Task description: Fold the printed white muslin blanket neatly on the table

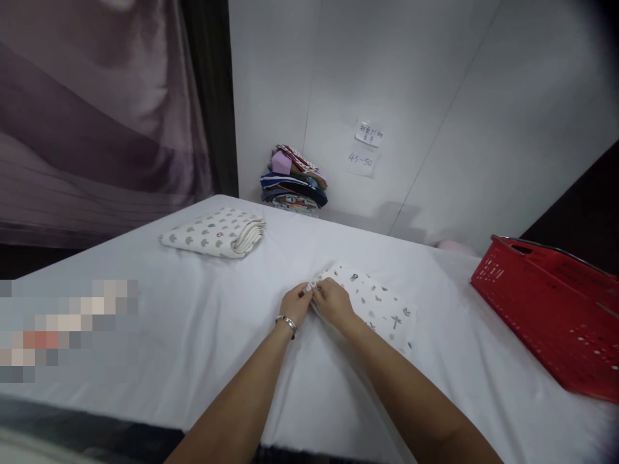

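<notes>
While both hands, left hand (296,303) and right hand (333,301), pinch the printed cloth (374,303) at its near-left corner (soft, light, limp), grip hems, not middle.

Left of my hands: bare sheet up to the folded patterned cloth (213,234).
Right: red basket (551,309) blocks.
Far edge: clothes stack (294,183) against the wall.

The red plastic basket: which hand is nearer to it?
Right. The right hand rests on the white patterned cloth, on the side toward the red plastic basket; the left hand lies beyond it, farther away.
</notes>
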A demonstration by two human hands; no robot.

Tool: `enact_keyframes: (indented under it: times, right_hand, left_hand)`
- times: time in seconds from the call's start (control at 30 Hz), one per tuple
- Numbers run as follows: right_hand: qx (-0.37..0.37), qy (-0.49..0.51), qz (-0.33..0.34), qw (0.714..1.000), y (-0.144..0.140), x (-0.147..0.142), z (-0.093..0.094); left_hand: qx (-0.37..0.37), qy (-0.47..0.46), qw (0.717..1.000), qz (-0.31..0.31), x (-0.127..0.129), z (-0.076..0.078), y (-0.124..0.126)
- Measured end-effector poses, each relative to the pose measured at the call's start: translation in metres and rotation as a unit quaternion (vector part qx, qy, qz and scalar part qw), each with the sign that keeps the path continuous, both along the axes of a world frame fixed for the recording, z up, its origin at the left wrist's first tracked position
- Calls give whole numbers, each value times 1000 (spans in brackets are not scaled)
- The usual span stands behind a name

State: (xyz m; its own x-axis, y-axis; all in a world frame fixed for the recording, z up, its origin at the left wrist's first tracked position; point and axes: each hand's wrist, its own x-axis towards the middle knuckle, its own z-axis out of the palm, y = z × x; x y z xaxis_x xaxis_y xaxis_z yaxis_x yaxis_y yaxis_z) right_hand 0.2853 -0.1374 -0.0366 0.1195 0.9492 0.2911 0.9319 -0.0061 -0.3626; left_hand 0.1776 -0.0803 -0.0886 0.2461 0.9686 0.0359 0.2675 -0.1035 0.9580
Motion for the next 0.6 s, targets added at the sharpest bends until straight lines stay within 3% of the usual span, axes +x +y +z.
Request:
enact_keyframes:
  times: [0.23,0.43,0.6]
  right_hand:
    - [10,14,19,1000,-3,5,0]
    - [8,38,9,999,-1,4,-5]
    - [25,46,4,999,1,3,-13]
  left_hand:
    - [6,-44,998,-50,-1,8,-3]
    - [32,21,999,-26,-2,8,-3]
    - [18,16,1000,-18,-2,1,0]
